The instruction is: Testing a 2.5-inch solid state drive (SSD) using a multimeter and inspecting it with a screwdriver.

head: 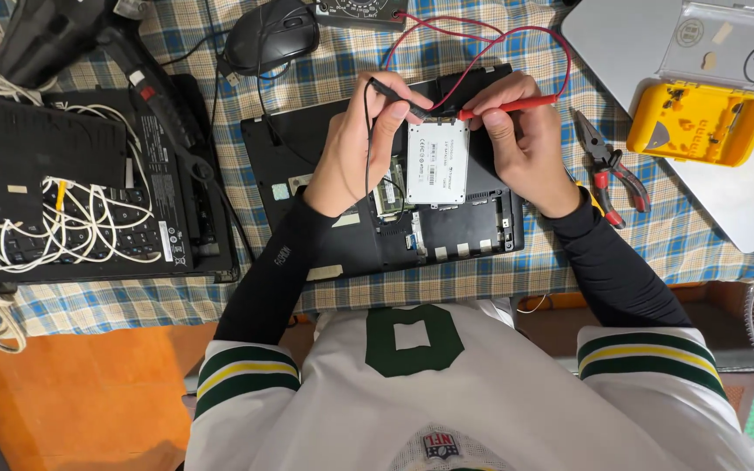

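Desk (499,288): checked cloth cover, fills the upper half of the frame.
Open laptop base (325,227): black, bottom cover off, centre of the frame, under both hands.
Second laptop (176,218): black, left of frame, white cables (89,218) piled on it.
Silver laptop (743,201): closed, upper right, yellow bit case (698,122) on top.
Drive (437,161): flat silver rectangle with white label, lying on the open base, between the hands.
Left hand (361,139): closed on black probe (399,93), tip at the drive's top edge.
Right hand (521,131): closed on red probe (517,105), tip at the same top edge, just beside the black tip.
Leads: red and black wires run up to the meter (359,10) at the top edge.
Mouse (270,35): black, upper centre-left.
Pliers (608,166): red-black handles, right of the right hand.
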